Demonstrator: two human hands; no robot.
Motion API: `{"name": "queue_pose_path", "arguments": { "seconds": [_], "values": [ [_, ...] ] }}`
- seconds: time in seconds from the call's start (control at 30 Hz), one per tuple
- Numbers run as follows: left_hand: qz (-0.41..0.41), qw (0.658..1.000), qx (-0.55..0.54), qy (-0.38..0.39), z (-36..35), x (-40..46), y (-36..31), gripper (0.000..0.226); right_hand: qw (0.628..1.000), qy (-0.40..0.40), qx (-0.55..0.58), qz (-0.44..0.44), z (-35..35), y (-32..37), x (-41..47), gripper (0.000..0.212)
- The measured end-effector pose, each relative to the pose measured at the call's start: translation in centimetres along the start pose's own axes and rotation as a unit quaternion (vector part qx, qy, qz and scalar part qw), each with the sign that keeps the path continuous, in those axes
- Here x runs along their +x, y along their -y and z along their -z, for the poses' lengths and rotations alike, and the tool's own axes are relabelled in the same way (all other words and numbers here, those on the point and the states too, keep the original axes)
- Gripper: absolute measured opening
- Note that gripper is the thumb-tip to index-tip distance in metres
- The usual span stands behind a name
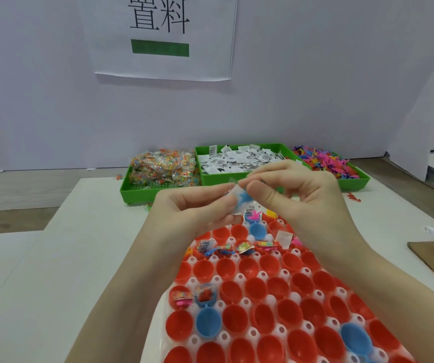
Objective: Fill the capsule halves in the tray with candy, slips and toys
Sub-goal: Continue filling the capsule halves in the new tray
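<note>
A blue toy [242, 199] with a white slip [233, 195] sits pinched between the left hand [195, 208] and right hand [297, 189], above the far end of the white tray [271, 301] of red and blue capsule halves [234, 318], before three green bins [158, 191].

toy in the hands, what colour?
Blue toy, pinched with a white slip between both hands; head view.

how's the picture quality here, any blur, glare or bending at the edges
Head view: soft, even light with only faint shadows; the blue toy pinched between the left hand and right hand is smeared; wide-angle bending curves the tray rows and table edges; mild sheen on the red cups, no harsh glare.
</note>
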State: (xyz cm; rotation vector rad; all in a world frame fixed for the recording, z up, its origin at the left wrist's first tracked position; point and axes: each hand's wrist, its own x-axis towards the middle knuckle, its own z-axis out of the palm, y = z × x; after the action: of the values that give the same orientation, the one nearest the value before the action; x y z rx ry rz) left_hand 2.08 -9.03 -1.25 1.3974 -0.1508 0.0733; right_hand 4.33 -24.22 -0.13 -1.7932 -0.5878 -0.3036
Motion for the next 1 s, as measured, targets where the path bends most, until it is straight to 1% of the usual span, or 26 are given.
{"name": "queue_pose_path", "arguments": {
  "seconds": [0.13,0.3,0.37,0.43,0.47,0.5,0.53,0.6,0.67,0.7,0.77,0.83,0.97,1.0],
  "values": [
    [-0.006,1.000,0.021,0.020,0.0,-0.1,0.0,0.026,0.993,0.040,0.083,-0.067,0.1,-0.2,0.1,0.022],
    [-0.014,0.998,0.057,0.005,0.2,-0.2,0.4,0.025,0.979,0.079,0.126,-0.138,0.1,-0.7,-0.3,0.021],
    [-0.018,0.995,0.100,0.013,0.5,-0.2,0.6,0.023,0.973,0.112,0.114,-0.165,0.2,-1.0,-0.4,0.014],
    [-0.011,0.984,0.173,0.032,0.8,0.0,0.9,0.020,0.969,0.138,0.075,-0.190,-0.1,-1.6,-0.7,0.003],
    [-0.004,0.973,0.226,0.047,1.0,0.1,1.1,0.018,0.968,0.145,0.046,-0.198,-0.2,-2.0,-0.9,0.009],
    [0.002,0.954,0.294,0.063,1.2,0.3,1.3,0.016,0.967,0.152,0.011,-0.203,-0.4,-2.5,-1.1,0.013],
    [0.011,0.926,0.370,0.076,1.5,0.4,1.5,0.016,0.966,0.161,-0.030,-0.202,-0.7,-2.9,-1.4,0.015],
    [0.038,0.858,0.505,0.090,2.1,0.4,1.9,0.020,0.959,0.179,-0.118,-0.187,-1.3,-3.6,-2.1,0.015],
    [0.071,0.799,0.588,0.102,2.5,0.2,2.3,0.026,0.951,0.193,-0.175,-0.166,-1.9,-4.2,-2.9,0.015],
    [0.084,0.780,0.610,0.111,2.5,0.2,2.5,0.029,0.949,0.198,-0.191,-0.156,-2.0,-4.4,-3.2,0.015],
    [0.097,0.759,0.630,0.133,2.3,0.2,2.9,0.034,0.948,0.201,-0.207,-0.137,-2.2,-4.7,-3.5,0.016],
    [0.101,0.754,0.631,0.153,1.9,0.2,3.3,0.037,0.945,0.207,-0.225,-0.114,-2.3,-5.0,-3.7,0.016],
    [0.098,0.742,0.637,0.184,1.4,0.3,4.2,0.040,0.931,0.238,-0.265,-0.076,-2.5,-5.5,-4.2,0.002],
    [0.097,0.739,0.640,0.187,1.2,0.3,4.3,0.041,0.928,0.245,-0.272,-0.065,-2.5,-5.6,-4.3,0.005]
  ]
}}
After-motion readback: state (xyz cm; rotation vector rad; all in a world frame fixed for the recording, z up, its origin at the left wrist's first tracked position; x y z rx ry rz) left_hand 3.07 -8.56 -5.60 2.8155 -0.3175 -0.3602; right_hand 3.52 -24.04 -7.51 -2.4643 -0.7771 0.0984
